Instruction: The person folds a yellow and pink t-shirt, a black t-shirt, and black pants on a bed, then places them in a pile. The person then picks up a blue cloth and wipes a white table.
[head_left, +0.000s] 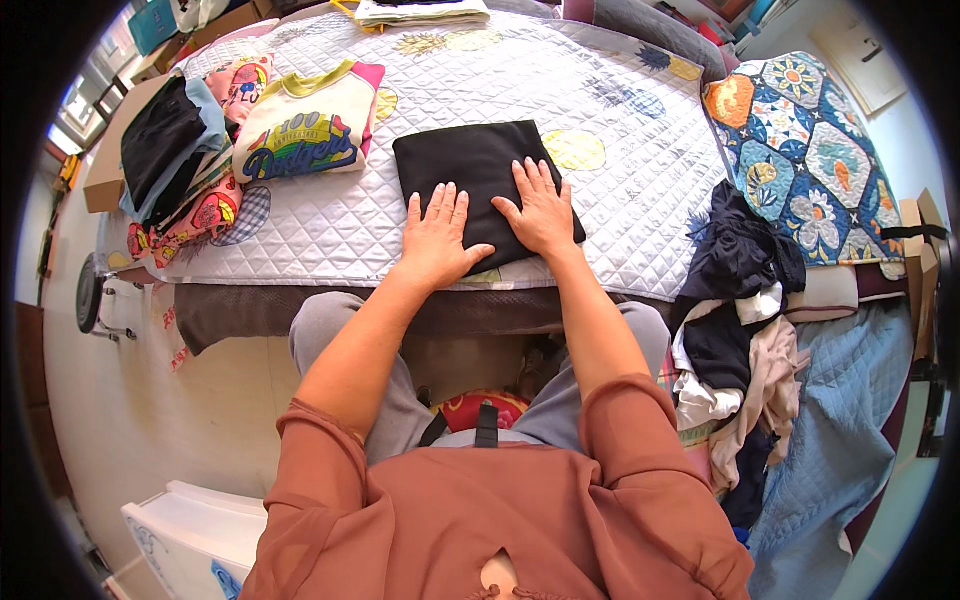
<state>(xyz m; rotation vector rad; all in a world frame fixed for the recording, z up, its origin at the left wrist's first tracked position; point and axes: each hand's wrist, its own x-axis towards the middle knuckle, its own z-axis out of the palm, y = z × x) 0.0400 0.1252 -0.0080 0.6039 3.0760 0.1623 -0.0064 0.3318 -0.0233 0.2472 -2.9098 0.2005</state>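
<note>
Before me a folded black garment (472, 154) lies flat on a white quilted cover (322, 225) with pineapple prints. My left hand (441, 236) rests palm down on its near left part, fingers slightly spread and thumb pointing right. On its right side my right hand (541, 206) presses flat, with the thumb out to the left. Neither hand grips anything. Left of the garment sits a folded cream sweatshirt (300, 127) with a green collar and a printed front. Beside that is a stack of folded clothes (169, 135), black and light blue on top.
A heap of loose clothes (739, 337) lies to my right, below a patterned patchwork quilt (817, 157). A blue quilted cover (840, 405) hangs there. At left are a cardboard box (109, 172) and a small black wheel (88, 294). A white cabinet (199, 517) stands lower left.
</note>
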